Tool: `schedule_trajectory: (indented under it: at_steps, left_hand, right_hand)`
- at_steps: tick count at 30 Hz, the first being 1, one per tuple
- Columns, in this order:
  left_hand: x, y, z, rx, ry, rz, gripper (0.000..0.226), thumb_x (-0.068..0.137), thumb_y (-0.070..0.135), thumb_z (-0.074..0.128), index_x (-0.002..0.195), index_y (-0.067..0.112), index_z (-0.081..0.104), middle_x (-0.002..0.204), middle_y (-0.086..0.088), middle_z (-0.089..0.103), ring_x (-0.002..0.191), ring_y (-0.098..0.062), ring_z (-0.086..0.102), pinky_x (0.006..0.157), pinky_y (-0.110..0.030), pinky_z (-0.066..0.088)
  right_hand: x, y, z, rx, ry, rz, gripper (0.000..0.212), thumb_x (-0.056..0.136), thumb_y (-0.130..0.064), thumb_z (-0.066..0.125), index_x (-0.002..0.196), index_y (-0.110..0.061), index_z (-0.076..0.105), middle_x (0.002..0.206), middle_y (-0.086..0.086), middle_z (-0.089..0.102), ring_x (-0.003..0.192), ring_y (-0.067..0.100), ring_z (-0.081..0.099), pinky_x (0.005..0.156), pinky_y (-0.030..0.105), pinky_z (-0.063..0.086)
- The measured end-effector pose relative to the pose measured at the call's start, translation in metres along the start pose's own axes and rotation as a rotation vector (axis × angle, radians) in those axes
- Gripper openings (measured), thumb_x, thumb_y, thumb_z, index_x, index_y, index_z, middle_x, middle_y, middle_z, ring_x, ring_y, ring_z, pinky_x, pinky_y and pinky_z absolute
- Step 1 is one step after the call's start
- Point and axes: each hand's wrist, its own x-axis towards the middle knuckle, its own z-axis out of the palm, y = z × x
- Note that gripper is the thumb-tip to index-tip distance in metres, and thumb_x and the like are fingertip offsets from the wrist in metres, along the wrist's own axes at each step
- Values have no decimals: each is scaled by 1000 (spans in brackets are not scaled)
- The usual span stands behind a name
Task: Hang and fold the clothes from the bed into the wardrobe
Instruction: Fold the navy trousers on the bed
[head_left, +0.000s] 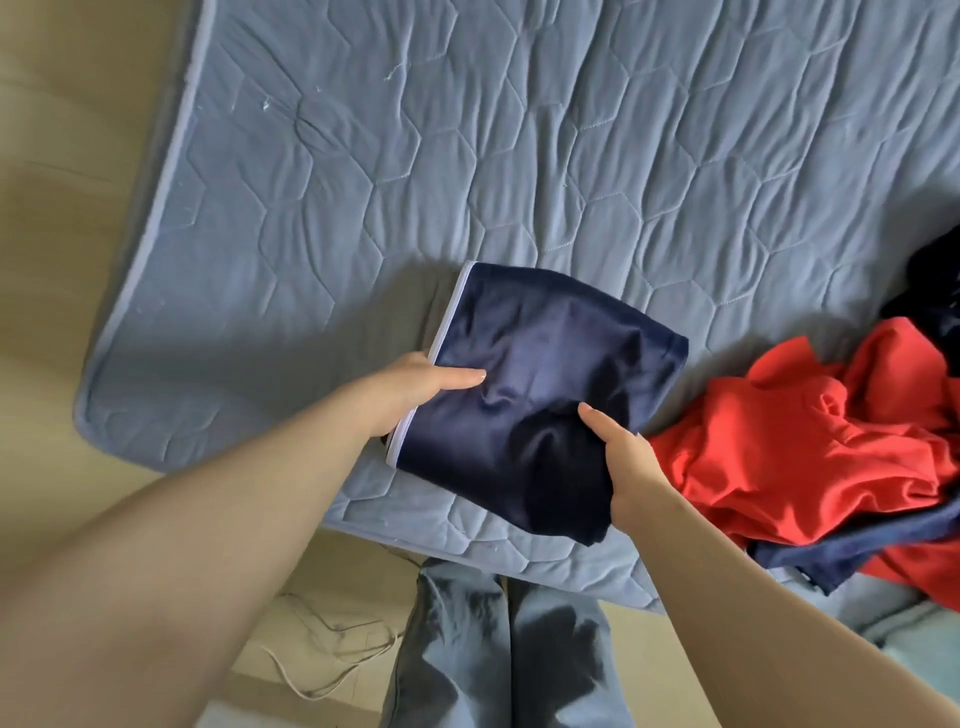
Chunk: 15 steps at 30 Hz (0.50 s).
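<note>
The bed (519, 156), under a blue quilted cover, fills most of the head view. At its right edge lies a loose red and navy pile of clothes (831, 441), not yet sorted. Near the bed's front edge, just left of that pile and apart from it, sits the folded navy garment (550, 358), a nearly square packet turned at a slant, its white-trimmed edge facing left. It lies directly between the two hands, each equally close. The left hand (415, 389) has its grip on the trimmed edge, thumb flat on top and fingers tucked beneath. The right hand (628, 457) grips the near right corner the same way, bunching the cloth a little. The fold looks finished, so lifting it level for the wardrobe, which is out of view, seems next
</note>
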Motion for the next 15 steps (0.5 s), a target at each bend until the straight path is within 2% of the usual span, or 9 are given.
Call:
schedule_trajectory:
  at_steps: [4,6,8,10,13,15]
  left_hand:
    - [-42,-11,-1,-150,46,3,27,78,35,71,100,20,68,85,3,74,77,-13,71,65,-25,51]
    - [-73,-13,-3,-252,80,-3,21,80,37,68,96,22,68,78,4,74,68,-12,71,53,-21,50]
    - [-99,-12,-5,-317,119,-2,20,82,40,65,93,24,67,75,5,74,63,-12,71,45,-18,48]
    - [-129,-7,-7,-392,157,37,21,83,40,64,97,23,68,79,5,74,66,-13,71,48,-20,50]
    - [-187,8,-13,-488,216,108,24,83,39,65,98,21,68,84,3,75,70,-14,72,50,-22,52]
    - [-230,16,-20,-547,260,169,28,82,40,66,102,20,69,91,1,74,80,-17,72,61,-27,54]
  right_hand:
    - [-26,-13,-9,-75,-121,3,36,77,-25,73,110,-14,65,95,9,73,85,27,69,65,32,53]
    - [-47,-26,-11,-129,-197,-28,33,77,-26,71,109,-16,65,94,8,74,82,27,71,59,30,54]
    - [-64,-41,-10,-176,-265,-67,34,77,-23,70,109,-15,65,93,9,74,81,28,71,60,32,55]
    - [-87,-56,-5,-233,-321,-95,34,76,-23,70,109,-15,65,92,9,74,80,29,71,63,35,55]
    - [-139,-82,8,-318,-374,-164,31,75,-24,70,104,-17,66,85,8,74,70,27,71,57,35,55]
    - [-180,-98,18,-372,-432,-229,31,76,-24,69,106,-16,66,86,8,74,72,28,70,61,36,56]
